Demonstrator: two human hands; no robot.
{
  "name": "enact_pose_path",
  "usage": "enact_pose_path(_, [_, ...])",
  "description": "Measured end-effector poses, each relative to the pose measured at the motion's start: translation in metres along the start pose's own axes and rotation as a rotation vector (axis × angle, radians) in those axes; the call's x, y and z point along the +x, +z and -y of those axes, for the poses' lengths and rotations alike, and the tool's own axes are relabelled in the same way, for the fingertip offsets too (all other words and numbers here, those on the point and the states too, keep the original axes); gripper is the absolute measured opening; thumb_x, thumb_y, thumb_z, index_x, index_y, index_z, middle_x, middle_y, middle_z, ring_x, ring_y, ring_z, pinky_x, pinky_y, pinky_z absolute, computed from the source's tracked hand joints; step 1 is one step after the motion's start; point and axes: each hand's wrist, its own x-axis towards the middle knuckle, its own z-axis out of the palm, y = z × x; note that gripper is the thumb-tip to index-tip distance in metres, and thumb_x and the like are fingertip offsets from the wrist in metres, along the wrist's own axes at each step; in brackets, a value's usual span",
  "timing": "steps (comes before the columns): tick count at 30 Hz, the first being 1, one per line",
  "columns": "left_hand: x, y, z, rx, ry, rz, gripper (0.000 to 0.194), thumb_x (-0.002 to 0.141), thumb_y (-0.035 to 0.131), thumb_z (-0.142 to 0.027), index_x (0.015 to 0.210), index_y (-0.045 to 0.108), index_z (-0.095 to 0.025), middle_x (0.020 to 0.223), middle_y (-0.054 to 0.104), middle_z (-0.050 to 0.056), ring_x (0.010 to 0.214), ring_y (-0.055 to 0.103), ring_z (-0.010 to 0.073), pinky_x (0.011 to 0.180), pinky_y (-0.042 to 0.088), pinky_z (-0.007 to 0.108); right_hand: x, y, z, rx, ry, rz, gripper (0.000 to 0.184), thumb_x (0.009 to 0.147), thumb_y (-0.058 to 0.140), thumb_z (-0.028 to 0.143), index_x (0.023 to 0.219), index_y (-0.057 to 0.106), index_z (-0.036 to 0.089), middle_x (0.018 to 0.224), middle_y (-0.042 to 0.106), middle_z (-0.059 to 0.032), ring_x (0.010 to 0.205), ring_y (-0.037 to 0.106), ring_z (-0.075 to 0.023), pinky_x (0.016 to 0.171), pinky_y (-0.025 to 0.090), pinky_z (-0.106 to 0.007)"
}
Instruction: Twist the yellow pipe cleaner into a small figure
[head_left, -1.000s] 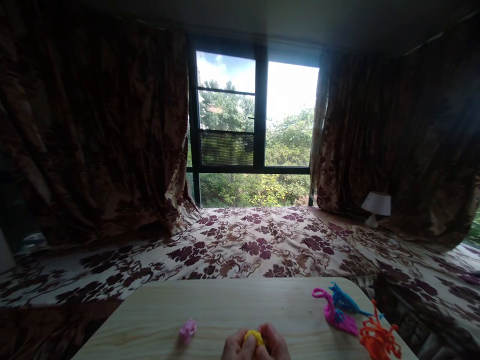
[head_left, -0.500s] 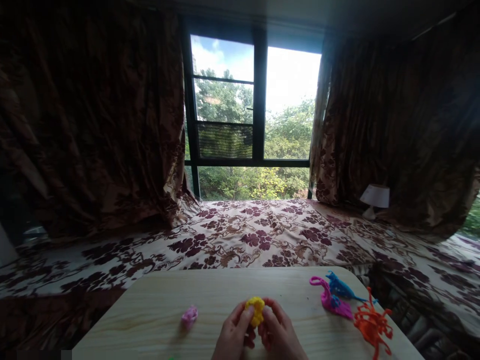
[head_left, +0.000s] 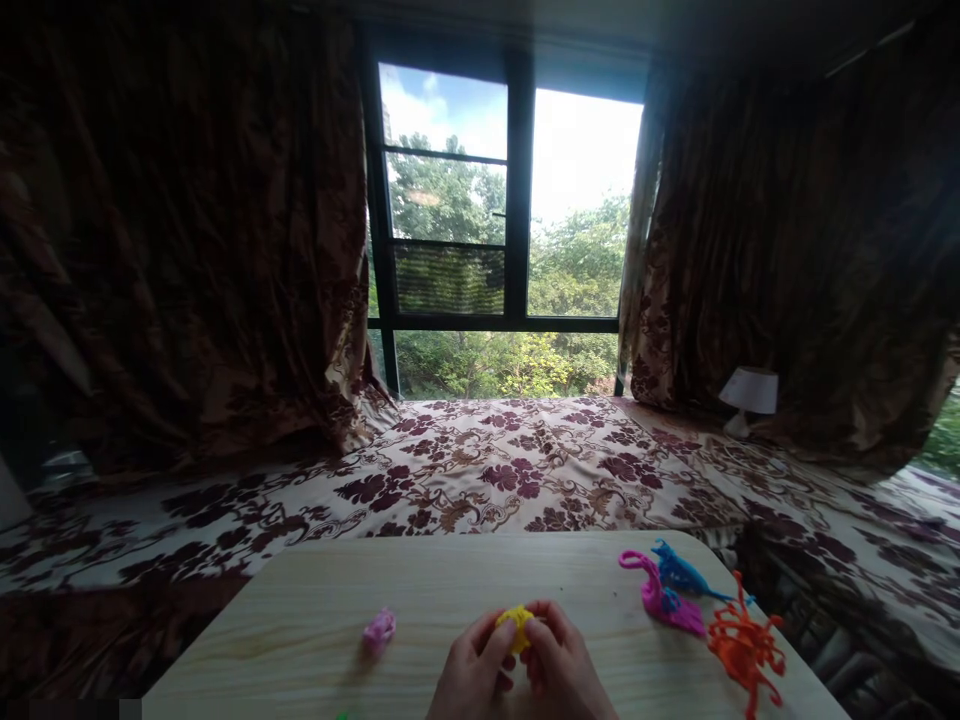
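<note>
Both hands meet at the near edge of a light wooden table [head_left: 315,640]. My left hand [head_left: 471,672] and my right hand [head_left: 564,668] pinch a small yellow fuzzy ball [head_left: 514,626] between thumbs and fingertips, holding it just above the tabletop. A small pale pink fuzzy coil [head_left: 379,629] lies on the table to the left of my left hand.
At the table's right end lie a magenta pipe-cleaner bundle [head_left: 663,602], a blue one [head_left: 684,574] and an orange tangle [head_left: 744,648]. Beyond the table is a floral-covered bed [head_left: 495,470], a small white lamp [head_left: 748,394], dark curtains and a window.
The view tipped down and the hands came further into the frame. The fingers have closed more tightly round the yellow ball, hiding more of it than half a second ago.
</note>
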Motion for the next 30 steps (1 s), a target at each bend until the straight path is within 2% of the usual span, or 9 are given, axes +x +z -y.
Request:
enact_pose_path(5, [-0.003,0.005,0.001,0.082,0.011,0.064,0.038,0.079,0.046,-0.043,0.095,0.062,-0.013,0.06,0.053,-0.002,0.051,0.046,0.0102,0.046,0.037,0.02,-0.002,0.003,-0.001,-0.047,-0.054,-0.064,0.012,0.072,0.055,0.027,0.071,0.054,0.015,0.054,0.053,0.0043,0.047,0.044,-0.008,0.042,0.034,-0.018])
enact_pose_path(7, [-0.003,0.008,0.002,0.112,0.062,0.034,0.033,0.078,0.047,-0.038,0.092,0.062,-0.012,0.061,0.054,-0.002,0.052,0.047,0.0109,0.048,0.038,0.021,-0.003,0.005,-0.001,-0.037,-0.097,-0.077,0.007,0.071,0.054,0.021,0.066,0.053,0.016,0.056,0.053,0.004,0.052,0.046,-0.0093,0.047,0.037,-0.019])
enact_pose_path(10, [-0.003,0.013,0.004,0.117,0.158,-0.036,0.023,0.076,0.05,-0.031,0.08,0.064,-0.012,0.064,0.058,0.0,0.062,0.051,0.0139,0.059,0.042,0.023,-0.004,0.008,-0.003,-0.031,-0.129,-0.096,0.006,0.069,0.051,0.017,0.062,0.051,0.016,0.054,0.049,0.0053,0.051,0.044,-0.0093,0.047,0.036,-0.019])
enact_pose_path(12, [-0.003,0.014,0.006,0.099,0.144,-0.073,0.023,0.075,0.052,-0.031,0.081,0.064,-0.012,0.064,0.059,0.0,0.064,0.053,0.0151,0.06,0.043,0.024,-0.003,0.008,-0.004,-0.031,-0.144,-0.102,0.008,0.07,0.052,0.019,0.062,0.051,0.016,0.054,0.049,0.0051,0.05,0.044,-0.0095,0.046,0.037,-0.019])
enact_pose_path(15, [0.0,0.01,0.008,-0.009,0.036,-0.097,0.035,0.074,0.055,-0.037,0.098,0.061,-0.013,0.071,0.064,0.002,0.063,0.057,0.0161,0.055,0.045,0.025,-0.002,0.009,-0.004,-0.056,-0.211,-0.135,0.011,0.074,0.055,0.026,0.072,0.055,0.016,0.063,0.056,0.0017,0.057,0.052,-0.0121,0.052,0.042,-0.022])
enact_pose_path(18, [0.005,0.003,0.01,-0.206,0.034,-0.09,0.043,0.072,0.059,-0.036,0.109,0.055,-0.015,0.094,0.066,0.007,0.081,0.062,0.0199,0.07,0.049,0.029,-0.004,0.009,-0.003,-0.178,-0.309,-0.152,0.021,0.076,0.057,0.03,0.093,0.056,0.017,0.076,0.063,-0.0027,0.065,0.057,-0.0148,0.058,0.046,-0.024])
enact_pose_path(21, [0.008,-0.003,0.011,-0.336,0.035,-0.058,0.041,0.073,0.059,-0.034,0.109,0.054,-0.014,0.099,0.066,0.011,0.088,0.062,0.0221,0.078,0.048,0.033,-0.007,0.009,-0.002,-0.304,-0.383,-0.08,0.029,0.078,0.056,0.027,0.106,0.054,0.018,0.085,0.063,-0.0045,0.066,0.058,-0.0146,0.059,0.047,-0.023])
enact_pose_path(25, [0.007,-0.004,0.008,-0.387,-0.033,-0.042,0.042,0.078,0.054,-0.036,0.114,0.052,-0.014,0.099,0.067,0.012,0.086,0.063,0.0235,0.077,0.048,0.035,-0.008,0.007,-0.004,-0.335,-0.41,-0.046,0.023,0.08,0.055,0.024,0.102,0.056,0.019,0.078,0.061,-0.0016,0.065,0.056,-0.013,0.059,0.045,-0.022])
enact_pose_path(30, [-0.002,0.001,-0.008,-0.457,-0.006,0.054,0.03,0.074,0.06,-0.027,0.101,0.061,-0.013,0.099,0.067,0.011,0.091,0.062,0.0243,0.082,0.047,0.036,-0.007,0.007,-0.005,-0.355,-0.42,-0.089,0.027,0.077,0.058,0.024,0.103,0.052,0.019,0.073,0.057,0.0005,0.061,0.052,-0.0113,0.054,0.044,-0.02])
